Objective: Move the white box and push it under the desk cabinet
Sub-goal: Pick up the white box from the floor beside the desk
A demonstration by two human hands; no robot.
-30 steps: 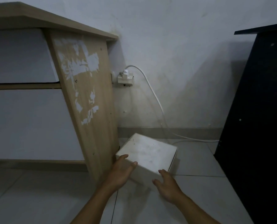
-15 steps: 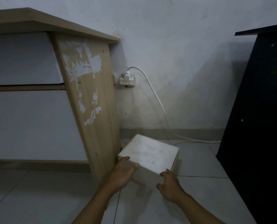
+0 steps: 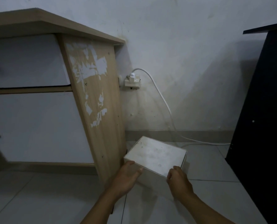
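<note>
Item: white box (image 3: 155,156), lidded, flat-topped, square-cornered, top face scuffed and dusty. Location: it sat on the tiled floor (image 3: 207,167) between the desk cabinet (image 3: 94,97) and a black cabinet (image 3: 267,101), its left corner just beside the wooden side panel, not yet under anything. We noted a white cable (image 3: 163,101) running from the wall socket (image 3: 132,80) down to the floor behind the box, near its back edge. Grip: our left hand (image 3: 126,177) lay open against the near left corner, thumb over the top edge; our right hand (image 3: 178,180) curled loosely at the near right corner; whether either truly clasped it we could not tell. Handling, as we judged: rigid walls, likely light cardboard, smooth enough to slide on tile. Best taken by the two near corners or opposite side walls, low down; the lid might lift off if pulled alone.
</note>
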